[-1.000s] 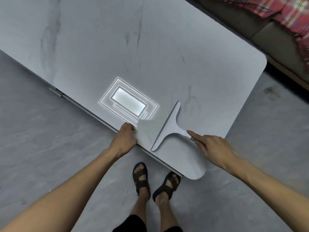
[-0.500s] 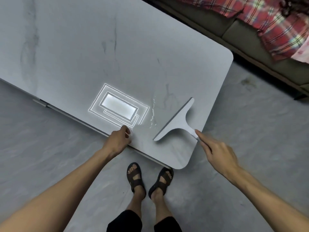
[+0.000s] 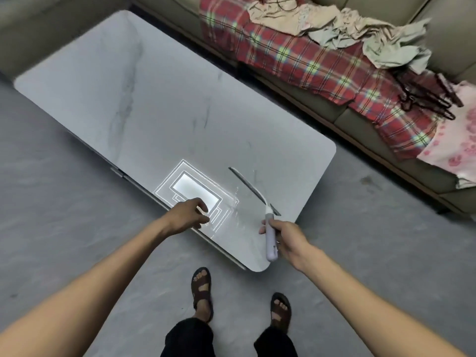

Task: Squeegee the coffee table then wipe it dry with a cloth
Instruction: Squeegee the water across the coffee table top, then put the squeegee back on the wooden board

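Note:
A pale marble coffee table (image 3: 144, 104) fills the middle of the head view, with a bright ceiling-light reflection near its front edge. A streak of water (image 3: 235, 202) glistens beside that reflection. My right hand (image 3: 286, 237) grips the lilac handle of a squeegee (image 3: 268, 222), raised over the table's near right corner with its blade seen edge-on above the surface. My left hand (image 3: 188, 212) hovers over the front edge with fingers loosely curled and holding nothing. No cloth lies on the table.
A sofa (image 3: 386, 119) runs along the far side, covered with a red plaid blanket (image 3: 309, 60), crumpled beige cloths (image 3: 347, 29), dark hangers (image 3: 425, 99) and a pink floral fabric (image 3: 458, 140). Grey floor (image 3: 64, 202) surrounds the table; my sandalled feet stand by the near corner.
The right hand has lifted the squeegee off the table and turned its blade edge-on. The left hand has come off the table's edge. The view has pulled back and tilted up.

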The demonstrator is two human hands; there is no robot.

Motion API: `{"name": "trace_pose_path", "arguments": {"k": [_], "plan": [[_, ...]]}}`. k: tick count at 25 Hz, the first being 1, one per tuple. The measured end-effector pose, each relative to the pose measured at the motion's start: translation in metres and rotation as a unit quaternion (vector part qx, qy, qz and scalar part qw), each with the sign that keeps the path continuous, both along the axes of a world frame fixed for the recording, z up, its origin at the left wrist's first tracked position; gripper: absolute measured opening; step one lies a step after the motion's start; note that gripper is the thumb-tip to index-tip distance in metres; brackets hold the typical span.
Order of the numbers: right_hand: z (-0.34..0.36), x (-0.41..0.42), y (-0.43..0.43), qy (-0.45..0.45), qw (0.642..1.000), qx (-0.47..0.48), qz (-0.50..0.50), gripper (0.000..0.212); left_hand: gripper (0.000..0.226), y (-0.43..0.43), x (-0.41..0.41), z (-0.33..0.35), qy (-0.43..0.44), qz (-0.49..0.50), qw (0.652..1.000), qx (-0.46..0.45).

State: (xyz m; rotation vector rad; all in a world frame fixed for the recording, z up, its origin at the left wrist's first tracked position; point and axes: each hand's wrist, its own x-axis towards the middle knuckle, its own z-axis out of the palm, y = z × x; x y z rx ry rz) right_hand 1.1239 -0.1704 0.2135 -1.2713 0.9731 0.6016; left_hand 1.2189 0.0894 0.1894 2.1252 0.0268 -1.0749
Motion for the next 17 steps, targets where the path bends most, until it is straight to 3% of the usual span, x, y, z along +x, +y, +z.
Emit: {"name": "trace_pose_path", "arguments": {"k": [3, 7, 12, 17], "plan": [[0.032, 0.003, 0.001, -0.017, 0.997, 0.075, 0.016, 0.015, 0.021, -0.009, -0.024, 0.057, -0.030, 0.031, 0.999, -0.016], [0.077, -0.013, -0.009, -0.051, 0.983, 0.124, 0.128, 0.012, 0.027, -0.042, -0.101, 0.128, -0.034, 0.115, 0.992, -0.033], [0.125, -0.065, -0.014, -0.069, 0.942, 0.127, 0.304, 0.010, 0.033, -0.099, -0.227, 0.186, -0.045, 0.191, 0.980, -0.034], [0.158, -0.162, 0.016, -0.068, 0.891, 0.150, 0.422, 0.009, 0.021, -0.110, -0.374, 0.217, -0.066, 0.322, 0.944, -0.040]]}}
